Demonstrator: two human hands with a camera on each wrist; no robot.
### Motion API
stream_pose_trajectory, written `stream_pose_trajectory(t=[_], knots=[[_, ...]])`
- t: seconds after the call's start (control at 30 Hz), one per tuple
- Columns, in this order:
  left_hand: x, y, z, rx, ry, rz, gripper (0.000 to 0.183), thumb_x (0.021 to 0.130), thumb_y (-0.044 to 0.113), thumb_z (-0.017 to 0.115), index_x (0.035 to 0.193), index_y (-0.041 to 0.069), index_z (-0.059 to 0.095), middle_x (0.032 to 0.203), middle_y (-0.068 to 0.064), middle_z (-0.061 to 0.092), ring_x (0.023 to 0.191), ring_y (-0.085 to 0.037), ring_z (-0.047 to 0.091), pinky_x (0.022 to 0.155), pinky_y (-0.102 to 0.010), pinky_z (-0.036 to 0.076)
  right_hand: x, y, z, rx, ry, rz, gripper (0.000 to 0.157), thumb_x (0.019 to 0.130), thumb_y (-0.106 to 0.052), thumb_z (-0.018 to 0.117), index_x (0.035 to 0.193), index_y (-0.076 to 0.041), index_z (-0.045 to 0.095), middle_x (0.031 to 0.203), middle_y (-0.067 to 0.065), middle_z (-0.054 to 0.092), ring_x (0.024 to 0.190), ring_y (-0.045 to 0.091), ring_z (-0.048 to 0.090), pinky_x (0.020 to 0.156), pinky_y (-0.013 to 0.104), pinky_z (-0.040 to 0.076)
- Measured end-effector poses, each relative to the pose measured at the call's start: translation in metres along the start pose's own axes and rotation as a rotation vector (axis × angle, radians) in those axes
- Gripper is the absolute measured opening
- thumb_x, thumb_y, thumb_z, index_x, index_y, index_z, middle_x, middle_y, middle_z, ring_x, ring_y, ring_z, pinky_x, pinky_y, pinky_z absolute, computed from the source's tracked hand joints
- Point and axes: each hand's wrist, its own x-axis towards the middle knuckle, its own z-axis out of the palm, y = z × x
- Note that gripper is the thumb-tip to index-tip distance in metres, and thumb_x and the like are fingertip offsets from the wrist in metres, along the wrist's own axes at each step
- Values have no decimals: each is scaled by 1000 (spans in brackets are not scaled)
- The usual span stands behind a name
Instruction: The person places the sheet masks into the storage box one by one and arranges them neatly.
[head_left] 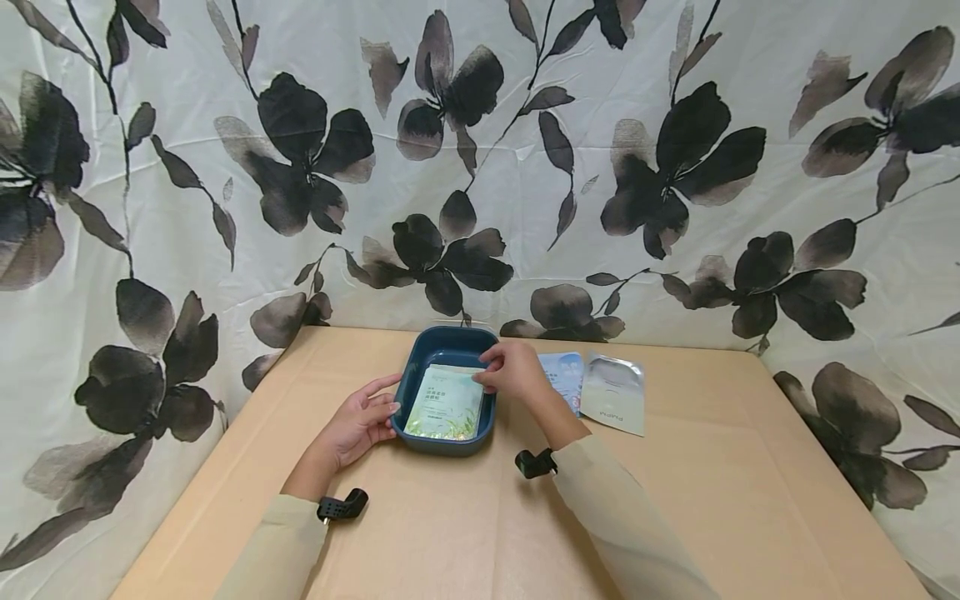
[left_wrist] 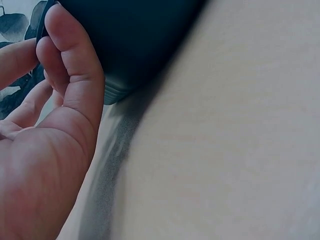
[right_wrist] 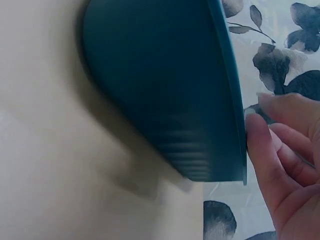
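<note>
A dark blue rectangular tub (head_left: 444,446) stands on the table, with a flat pale green sachet (head_left: 442,404) printed with grass and lettering lying in it. My left hand (head_left: 360,427) holds the tub's left rim; in the left wrist view its fingertips (left_wrist: 62,30) meet at that rim. Over the right rim reaches my right hand (head_left: 517,371), its fingertips by the sachet's upper right corner. The right wrist view shows a small gap between thumb and forefinger beside the tub's wall (right_wrist: 165,90), and nothing visible between them.
Right of the tub lie a blue printed sachet (head_left: 562,377), partly behind my right hand, and a silver and beige sachet (head_left: 615,396). A tan cover spreads over the table (head_left: 450,533). Behind the table's far edge hangs a flowered curtain (head_left: 555,208).
</note>
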Motion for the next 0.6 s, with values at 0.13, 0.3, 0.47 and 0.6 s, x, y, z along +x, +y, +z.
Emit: stream_pose_trajectory(t=[0.13, 0.3, 0.47, 0.6], knots=[[1, 1, 1, 6, -3, 1, 67, 102, 4, 59, 161, 12, 28, 103, -2, 65, 72, -10, 59, 70, -26, 59, -8, 7, -6, 68, 7, -19, 35, 84, -19, 85, 114, -2, 75, 77, 4, 73, 61, 14, 72, 72, 37, 62], [1, -1, -1, 7, 2, 2, 67, 102, 5, 59, 161, 12, 28, 106, -3, 66, 72, -10, 59, 70, -26, 59, -19, 15, -12, 181, 19, -32, 32, 85, -20, 85, 111, -3, 76, 79, 7, 71, 66, 22, 74, 72, 44, 63], [1, -2, -2, -1, 0, 6, 68, 102, 4, 59, 162, 12, 27, 106, -3, 66, 71, -10, 60, 69, -25, 59, -28, 24, -15, 255, 15, -46, 28, 86, -19, 84, 110, -8, 77, 83, 7, 74, 71, 26, 75, 67, 35, 63], [1, -2, -1, 0, 1, 4, 68, 102, 5, 60, 161, 13, 28, 104, -3, 65, 71, -10, 60, 69, -26, 59, -34, 32, -18, 293, 18, -48, 32, 86, -19, 84, 113, -6, 76, 86, 8, 76, 69, 21, 74, 67, 33, 63]])
